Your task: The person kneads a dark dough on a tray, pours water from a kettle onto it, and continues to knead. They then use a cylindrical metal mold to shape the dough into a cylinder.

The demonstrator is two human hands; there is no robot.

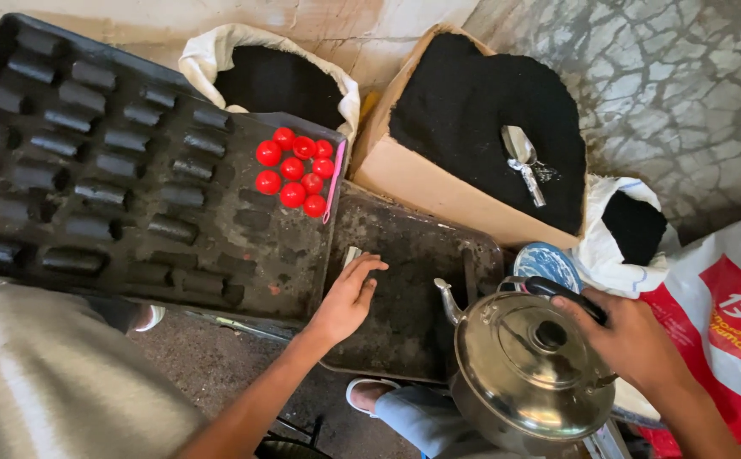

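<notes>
The biggest thing in view is the long black drying tray point(13, 42) at the left, its upper rows filled with dark pressed briquettes point(81, 95) lying in neat lines, while the rows nearest the person hold fewer pieces and show bare patches. Next in size is the cardboard box point(438, 191) heaped with black powder, flanked by a white sack point(209, 55) behind the tray and a smaller white bag point(596, 246) to the right, both holding the same black stuff. In front of the box lies a shallower dark metal tray point(404, 246), its floor dusted black but with no formed pieces on it. The steel kettle point(528, 378) stands at the lower right, lid on, spout turned toward that tray; the right hand point(634, 340) is closed around its black handle. The left hand point(349, 297) rests loosely spread, fingers relaxed and holding nothing, on the near edge of the metal tray. A cluster of red balls point(294, 170) sits on the big tray's corner, and a metal scoop point(522, 157) lies on the powder. Judging by this, much is already pressed, while the powder remains plentiful and the kettle is not yet tipped.
</notes>
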